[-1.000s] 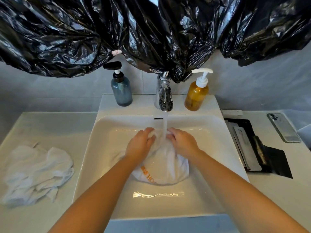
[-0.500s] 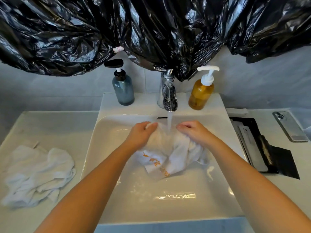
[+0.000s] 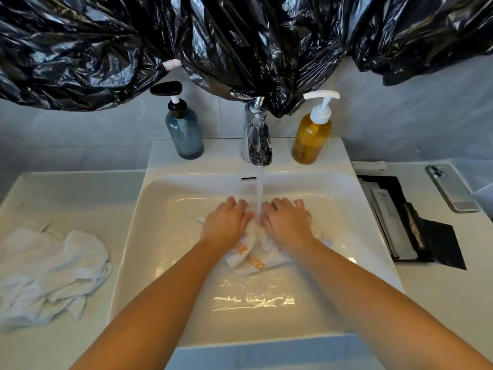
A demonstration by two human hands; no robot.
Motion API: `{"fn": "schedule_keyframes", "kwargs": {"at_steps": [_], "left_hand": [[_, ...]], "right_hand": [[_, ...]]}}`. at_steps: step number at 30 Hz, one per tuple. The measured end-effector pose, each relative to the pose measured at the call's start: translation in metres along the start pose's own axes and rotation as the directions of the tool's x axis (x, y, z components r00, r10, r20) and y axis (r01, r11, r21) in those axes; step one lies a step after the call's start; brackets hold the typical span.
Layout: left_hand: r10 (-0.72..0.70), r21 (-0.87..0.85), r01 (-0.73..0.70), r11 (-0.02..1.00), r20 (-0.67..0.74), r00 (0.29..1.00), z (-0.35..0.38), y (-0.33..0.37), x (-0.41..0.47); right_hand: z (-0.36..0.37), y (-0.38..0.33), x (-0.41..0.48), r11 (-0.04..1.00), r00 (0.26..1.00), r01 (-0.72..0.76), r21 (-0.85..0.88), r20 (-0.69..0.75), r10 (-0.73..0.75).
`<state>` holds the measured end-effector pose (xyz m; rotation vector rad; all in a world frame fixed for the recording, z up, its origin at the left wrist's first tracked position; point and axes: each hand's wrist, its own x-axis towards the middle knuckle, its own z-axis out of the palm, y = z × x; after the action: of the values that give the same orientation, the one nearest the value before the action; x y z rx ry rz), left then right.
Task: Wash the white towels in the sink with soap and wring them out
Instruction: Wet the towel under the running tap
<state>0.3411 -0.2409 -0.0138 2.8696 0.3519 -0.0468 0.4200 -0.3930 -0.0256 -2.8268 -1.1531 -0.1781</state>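
Note:
A wet white towel [image 3: 256,260] with orange lettering lies bunched in the white sink [image 3: 128,249]. My left hand [image 3: 226,222] and my right hand [image 3: 286,222] sit side by side on top of it, fingers curled down into the cloth. Water [image 3: 258,193] runs from the chrome faucet [image 3: 257,137] and lands between my hands. An amber soap bottle [image 3: 312,137] with a white pump stands right of the faucet. A blue-grey bottle [image 3: 184,134] with a black pump stands left of it. A second white towel [image 3: 50,273] lies crumpled on the counter to the left.
Black plastic sheeting [image 3: 240,36] hangs over the wall above the faucet. On the right counter lie a black tray [image 3: 400,222] with packets and a phone [image 3: 450,190]. Shallow water pools in the near part of the basin.
My hands were apart and lifting the towel under the stream. Now they have come together and pushed the towel down into a tight bundle on the basin floor.

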Motion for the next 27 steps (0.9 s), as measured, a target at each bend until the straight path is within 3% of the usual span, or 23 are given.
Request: {"fn": "schedule_keyframes", "kwargs": {"at_steps": [2, 5, 7, 8, 9, 11, 13, 15, 17, 18, 20, 22, 24, 26, 27], "left_hand": [[-0.039, -0.193, 0.025, 0.981, -0.069, 0.997, -0.01, 0.002, 0.011], [-0.125, -0.457, 0.116, 0.882, 0.011, 0.992, -0.022, -0.001, 0.014], [-0.155, -0.305, 0.148, 0.941, 0.002, 0.988, -0.021, -0.001, 0.012], [-0.126, -0.203, 0.103, 0.974, -0.104, 0.987, -0.017, -0.002, 0.009], [-0.046, -0.134, 0.015, 0.991, -0.225, 0.973, -0.013, -0.001, 0.005], [0.148, -0.066, -0.181, 0.981, -0.337, 0.93, -0.001, -0.002, -0.007], [0.231, -0.03, -0.246, 0.969, -0.251, 0.94, 0.014, -0.004, -0.018], [0.166, 0.041, -0.163, 0.986, -0.062, 0.984, 0.016, -0.002, -0.018], [0.08, 0.151, -0.076, 0.986, -0.02, 0.997, 0.011, 0.009, -0.007], [0.013, 0.12, -0.012, 0.993, -0.001, 1.0, 0.006, 0.013, 0.002], [-0.108, -0.054, 0.111, 0.992, 0.054, 0.993, -0.006, 0.013, 0.015], [-0.161, -0.161, 0.175, 0.971, 0.098, 0.982, -0.018, 0.0, 0.017], [-0.155, -0.06, 0.158, 0.986, 0.048, 0.987, -0.021, -0.02, 0.013], [-0.064, 0.085, 0.074, 0.994, -0.116, 0.991, -0.016, -0.032, 0.005], [0.004, 0.071, 0.009, 0.997, -0.178, 0.984, -0.013, -0.033, 0.0]], "right_hand": [[-0.012, 0.002, 0.009, 0.989, 0.999, -0.037, 0.142, 0.038, 0.032], [-0.024, 0.021, 0.009, 0.897, 0.966, -0.201, 0.394, 0.233, 0.114], [-0.028, 0.031, 0.009, 0.912, 0.977, -0.162, 0.376, 0.191, 0.094], [-0.027, 0.032, 0.006, 0.944, 0.99, -0.121, 0.306, 0.111, 0.091], [-0.024, 0.031, 0.002, 0.963, 0.993, -0.105, 0.248, 0.08, 0.088], [-0.017, 0.024, -0.014, 0.969, 0.986, -0.099, 0.227, 0.153, 0.065], [-0.01, 0.016, -0.031, 0.991, 0.984, -0.046, 0.127, 0.174, 0.023], [-0.005, 0.01, -0.034, 0.996, 0.98, -0.065, 0.06, 0.19, 0.053], [-0.005, 0.003, -0.02, 0.992, 0.983, -0.121, 0.037, 0.146, 0.114], [-0.009, 0.001, -0.009, 0.988, 0.983, -0.146, 0.053, 0.119, 0.138], [-0.016, 0.003, 0.003, 0.947, 0.972, -0.219, 0.236, 0.142, 0.189], [-0.021, 0.007, 0.011, 0.829, 0.941, -0.309, 0.467, 0.274, 0.197], [-0.026, 0.004, 0.016, 0.78, 0.94, -0.315, 0.541, 0.291, 0.178], [-0.024, 0.0, 0.01, 0.862, 0.964, -0.237, 0.448, 0.217, 0.153], [-0.019, 0.0, 0.002, 0.897, 0.97, -0.206, 0.39, 0.2, 0.136]]}}
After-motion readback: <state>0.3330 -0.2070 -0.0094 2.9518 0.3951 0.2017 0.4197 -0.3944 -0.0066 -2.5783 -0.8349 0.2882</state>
